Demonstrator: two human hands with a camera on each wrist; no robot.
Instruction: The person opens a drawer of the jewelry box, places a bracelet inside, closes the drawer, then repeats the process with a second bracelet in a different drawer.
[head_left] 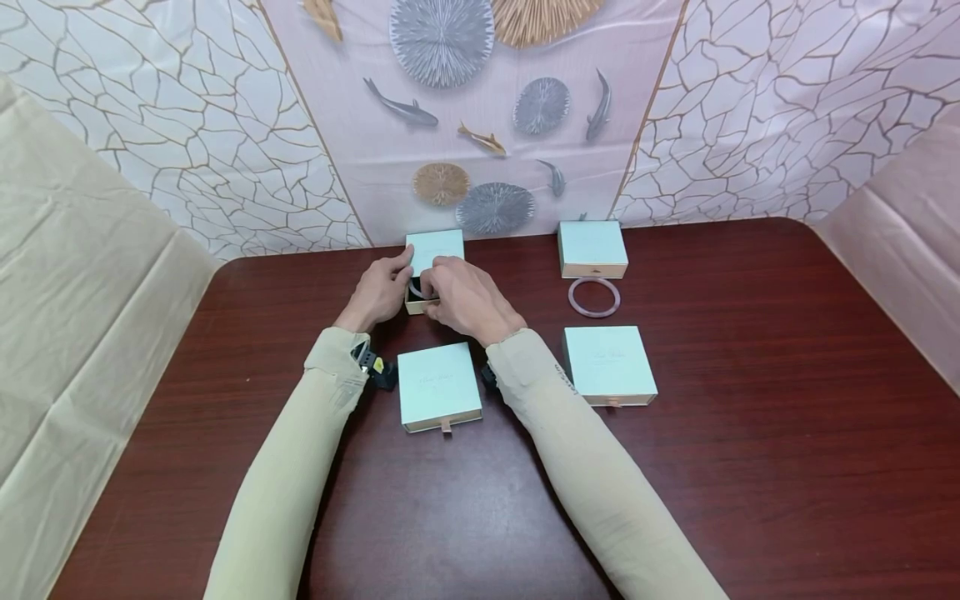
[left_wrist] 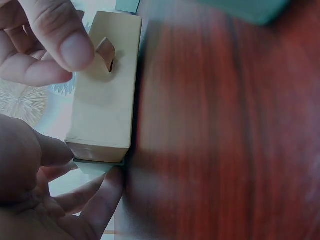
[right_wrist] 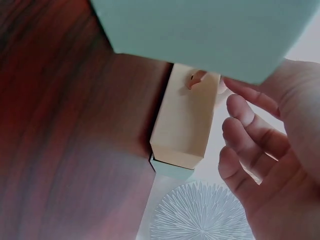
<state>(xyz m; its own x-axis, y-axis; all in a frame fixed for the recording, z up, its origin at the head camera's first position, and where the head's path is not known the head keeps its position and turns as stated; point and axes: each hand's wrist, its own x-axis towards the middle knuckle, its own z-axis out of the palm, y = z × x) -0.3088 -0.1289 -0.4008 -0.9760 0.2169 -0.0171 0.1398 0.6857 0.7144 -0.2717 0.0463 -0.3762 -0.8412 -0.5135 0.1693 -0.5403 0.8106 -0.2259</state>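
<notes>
At the back left of the table is a mint-green gift box point(head_left: 435, 242), its cream drawer point(left_wrist: 102, 112) pulled partway out toward me. Inside the dark drawer shows the arc of a pale bangle point(head_left: 416, 289). My right hand point(head_left: 467, 298) reaches over the drawer with curled fingers and holds the bangle; its fingertips partly hide that grip. At the box's left side, my left hand point(head_left: 377, 292) grips the box with thumb and fingers. A small ribbon tab point(left_wrist: 106, 54) sticks out of the drawer front, close to my right thumb point(left_wrist: 77, 51).
Between my forearms lies a shut mint-green box point(head_left: 438, 383). Another box point(head_left: 610, 362) is right of it, by my right sleeve. Behind that, a pale lilac bangle point(head_left: 594, 297) lies before a third box point(head_left: 591, 246). A patterned backdrop point(head_left: 480, 142) rises behind the table.
</notes>
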